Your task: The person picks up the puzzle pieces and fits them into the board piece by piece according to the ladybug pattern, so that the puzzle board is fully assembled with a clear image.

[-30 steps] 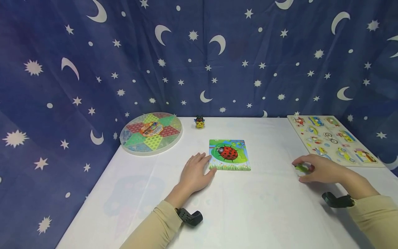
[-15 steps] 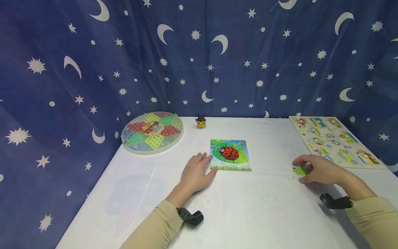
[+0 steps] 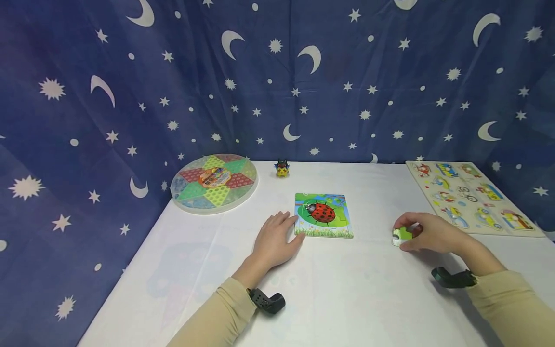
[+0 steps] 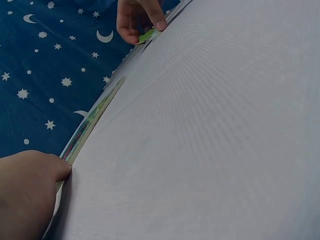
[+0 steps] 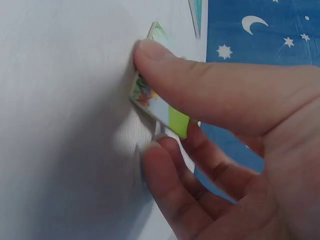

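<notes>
A square ladybug jigsaw puzzle (image 3: 323,215) lies flat on the white table, its board showing edge-on in the left wrist view. My left hand (image 3: 274,241) rests at its left side, fingers loosely extended, with the thumb at the near left corner. To the right of the puzzle, my right hand (image 3: 427,233) pinches a green and white puzzle piece (image 3: 401,236) between thumb and fingers. Seen from the right wrist, this puzzle piece (image 5: 176,120) is tilted close over the table, with a flower print near one corner and the thumb covering part of it.
A round Chinese checkers board (image 3: 214,183) lies at the back left. Near the back edge stands a small yellow figurine (image 3: 282,168). A wooden vehicle peg puzzle (image 3: 472,197) lies at the back right, behind the right hand. A blue star-and-moon curtain (image 3: 277,96) hangs behind the table.
My right hand has moved left toward the ladybug puzzle, carrying the puzzle piece, which now shows more of its face. The left hand has stayed at the puzzle's edge.
</notes>
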### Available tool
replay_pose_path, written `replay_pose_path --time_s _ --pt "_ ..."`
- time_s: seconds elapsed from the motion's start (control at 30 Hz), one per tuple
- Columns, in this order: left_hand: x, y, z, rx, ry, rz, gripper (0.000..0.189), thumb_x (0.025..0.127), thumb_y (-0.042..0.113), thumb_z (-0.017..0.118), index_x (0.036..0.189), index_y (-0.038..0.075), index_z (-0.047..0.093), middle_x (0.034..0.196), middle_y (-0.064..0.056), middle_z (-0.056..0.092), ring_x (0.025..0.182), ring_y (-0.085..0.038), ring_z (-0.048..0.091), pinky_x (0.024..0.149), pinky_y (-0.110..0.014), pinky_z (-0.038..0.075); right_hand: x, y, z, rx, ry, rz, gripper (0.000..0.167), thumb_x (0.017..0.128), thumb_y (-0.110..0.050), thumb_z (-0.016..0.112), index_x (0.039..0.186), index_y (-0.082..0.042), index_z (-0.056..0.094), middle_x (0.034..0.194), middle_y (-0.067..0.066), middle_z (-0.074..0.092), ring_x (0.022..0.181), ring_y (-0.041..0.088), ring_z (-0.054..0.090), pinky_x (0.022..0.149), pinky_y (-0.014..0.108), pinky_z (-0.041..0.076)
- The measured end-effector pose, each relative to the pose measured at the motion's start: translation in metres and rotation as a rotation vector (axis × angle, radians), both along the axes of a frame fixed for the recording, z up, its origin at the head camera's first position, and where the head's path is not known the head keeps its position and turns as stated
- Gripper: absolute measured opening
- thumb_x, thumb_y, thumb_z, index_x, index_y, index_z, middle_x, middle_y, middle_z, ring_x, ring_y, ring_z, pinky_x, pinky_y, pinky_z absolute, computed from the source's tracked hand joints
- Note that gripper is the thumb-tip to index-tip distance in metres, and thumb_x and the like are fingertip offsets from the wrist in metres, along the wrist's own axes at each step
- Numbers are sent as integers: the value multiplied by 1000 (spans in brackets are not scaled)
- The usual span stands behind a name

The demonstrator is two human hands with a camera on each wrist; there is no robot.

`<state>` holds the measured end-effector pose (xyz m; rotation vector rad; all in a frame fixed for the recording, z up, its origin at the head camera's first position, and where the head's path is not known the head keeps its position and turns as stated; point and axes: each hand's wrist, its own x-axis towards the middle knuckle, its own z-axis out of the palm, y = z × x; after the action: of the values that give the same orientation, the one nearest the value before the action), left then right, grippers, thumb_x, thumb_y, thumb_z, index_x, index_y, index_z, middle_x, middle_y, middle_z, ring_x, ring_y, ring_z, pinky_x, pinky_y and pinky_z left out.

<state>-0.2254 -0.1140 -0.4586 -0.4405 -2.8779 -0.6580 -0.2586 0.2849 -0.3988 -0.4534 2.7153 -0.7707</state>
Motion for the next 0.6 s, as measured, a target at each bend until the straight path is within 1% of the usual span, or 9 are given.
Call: replay_pose_path --time_s 0.1,0.2,0.37,0.5,0.6 --pt "0 0 0 -3 -1 1 59 101 47 58 148 12 56 154 -13 49 147 -32 36 125 -43 21 -1 -7 -3 -17 34 16 48 75 -25 93 116 -13 69 109 6 64 87 23 57 70 33 52" --pt "0 0 1 2 -1 -1 58 101 47 58 148 12 56 154 -13 49 147 -32 36 125 -43 21 -2 -15 -4 -18 62 15 48 74 -27 93 115 -15 71 108 6 64 86 23 59 70 34 52" --pt "1 0 1 9 -3 -2 58 101 47 58 147 12 57 154 -13 49 147 -32 37 125 -42 21 -4 -29 -5 -39 79 4 46 75 -25 93 114 -17 71 108 7 63 85 23 61 72 36 53" --pt "1 0 2 9 -4 -1 58 101 47 58 147 12 57 154 -13 49 147 -32 37 125 -42 21 -6 -42 -6 -76 93 -2 44 75 -20 92 113 -16 71 107 8 64 86 23 61 75 36 54" --pt "1 0 2 13 -4 -2 58 101 47 58 147 12 57 154 -13 49 147 -32 37 125 -42 21 -7 -50 -8 -106 93 -2 44 76 -18 92 113 -15 70 107 9 63 85 24 61 74 35 54"
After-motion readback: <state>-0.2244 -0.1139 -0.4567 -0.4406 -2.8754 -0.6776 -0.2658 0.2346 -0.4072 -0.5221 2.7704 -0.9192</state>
